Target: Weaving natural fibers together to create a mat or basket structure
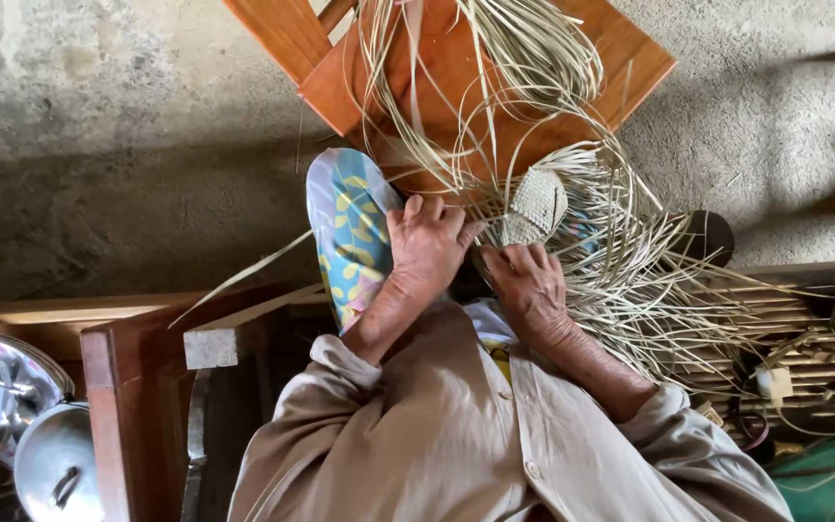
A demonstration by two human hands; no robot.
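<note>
Grip: We hold the small woven piece (532, 208) with both hands. Our left hand (429, 246) curls shut over its edge, and our right hand (526, 282) pinches the strips below it.
Where it is: The woven piece sits on our lap, just in front of the wooden chair (456, 68).
What could go wrong: We think the long loose strips (630, 280) could tangle or snap if we pull too hard.
Hand pose: Both wrists bend down, backs of the hands up, fingers close together.
</note>
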